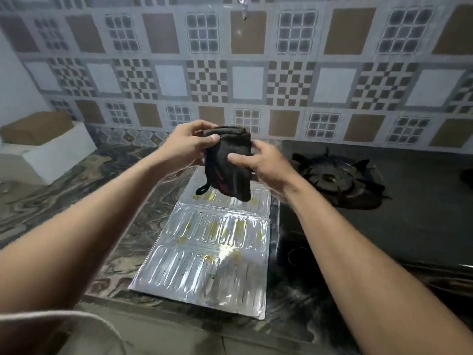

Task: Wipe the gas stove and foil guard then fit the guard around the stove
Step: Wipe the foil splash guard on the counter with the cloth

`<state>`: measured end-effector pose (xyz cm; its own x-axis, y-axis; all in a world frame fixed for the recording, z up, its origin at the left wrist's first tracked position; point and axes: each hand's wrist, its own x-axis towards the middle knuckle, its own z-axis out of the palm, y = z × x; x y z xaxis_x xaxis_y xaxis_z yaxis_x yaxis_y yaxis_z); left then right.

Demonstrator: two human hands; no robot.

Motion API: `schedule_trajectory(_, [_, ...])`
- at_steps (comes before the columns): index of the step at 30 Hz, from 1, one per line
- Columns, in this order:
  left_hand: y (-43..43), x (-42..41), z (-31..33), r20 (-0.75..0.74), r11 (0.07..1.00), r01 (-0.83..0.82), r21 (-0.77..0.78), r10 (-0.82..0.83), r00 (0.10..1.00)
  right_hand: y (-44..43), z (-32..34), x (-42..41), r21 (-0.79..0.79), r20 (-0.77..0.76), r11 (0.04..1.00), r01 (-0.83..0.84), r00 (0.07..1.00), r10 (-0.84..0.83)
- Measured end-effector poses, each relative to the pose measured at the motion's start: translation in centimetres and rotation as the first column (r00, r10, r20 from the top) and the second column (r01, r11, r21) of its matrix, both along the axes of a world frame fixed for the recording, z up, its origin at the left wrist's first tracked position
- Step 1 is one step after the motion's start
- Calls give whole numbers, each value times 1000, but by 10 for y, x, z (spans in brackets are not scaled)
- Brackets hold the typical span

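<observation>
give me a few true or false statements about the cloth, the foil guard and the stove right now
1. Both hands hold the dark cloth in the air above the counter. True: left hand and right hand grip it.
2. The foil guard stands upright around the stove. False: it lies flat on the countertop, left of the gas stove.
3. The guard shows yellowish stains. True.
4. A pot sits on the burner. False: the burner grate is bare.
5. The cloth is white. False: it is dark with a red mark.

Home kitchen: gas stove, tiled backsplash, marble counter.
</observation>
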<state>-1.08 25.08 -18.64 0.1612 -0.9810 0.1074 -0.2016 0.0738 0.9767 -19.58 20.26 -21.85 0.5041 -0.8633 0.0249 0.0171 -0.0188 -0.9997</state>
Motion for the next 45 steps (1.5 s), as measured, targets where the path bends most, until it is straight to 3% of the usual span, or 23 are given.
schedule_trajectory(2, [-20, 26, -8, 28, 999, 6, 47, -7, 1000, -9, -16, 24, 51, -43, 999, 19, 999, -17])
schedule_trajectory(5, [-47, 65, -24, 8, 977, 90, 194, -93, 996, -28, -34, 57, -55, -193, 996, 71, 978, -81])
schedule_trajectory(10, [-89, 111, -51, 222, 919, 229, 321, -308, 925, -65, -48, 100, -160, -410, 986, 46, 906, -109])
schedule_trajectory(15, [-130, 139, -97, 90, 911, 218, 349, -264, 960, -104, -76, 122, -33, -565, 995, 89, 820, -92])
schedule_trajectory(21, [-169, 154, -154, -49, 827, 223, 516, -231, 972, -143, -114, 133, 30, -483, 938, 344, 827, -288])
schedule_trajectory(24, [-186, 160, -177, 56, 806, 184, 563, -260, 964, -171, -130, 141, 85, -448, 901, 426, 824, -347])
schedule_trajectory(27, [-199, 161, -196, 112, 779, 156, 607, -278, 954, -202, -144, 152, 49, -539, 917, 396, 783, -310])
schedule_trajectory(30, [-208, 161, -210, 209, 772, 133, 621, -327, 922, -231, -154, 164, -12, -696, 970, 244, 694, -184])
schedule_trajectory(33, [-213, 163, -218, 413, 791, 107, 603, -424, 806, -254, -162, 178, -71, -844, 997, 39, 530, -81])
schedule_trajectory(35, [-217, 171, -219, 611, 848, 77, 524, -437, 660, -264, -169, 189, -100, -890, 992, -79, 452, -54])
schedule_trajectory(37, [-227, 188, -221, 787, 939, 88, 331, -327, 523, -272, -180, 198, -137, -898, 980, -147, 437, -60])
schedule_trajectory(39, [-238, 209, -224, 869, 971, 158, 178, -231, 437, -269, -191, 203, -197, -877, 965, -174, 472, -94])
schedule_trajectory(41, [-253, 231, -229, 902, 952, 198, 234, -289, 320, -258, -202, 206, -316, -839, 932, -178, 512, -186])
schedule_trajectory(43, [-264, 248, -236, 887, 893, 198, 404, -435, 153, -240, -210, 209, -469, -789, 871, -145, 512, -340])
schedule_trajectory(45, [-272, 258, -243, 849, 835, 193, 515, -527, 14, -221, -220, 213, -472, -801, 875, -105, 466, -376])
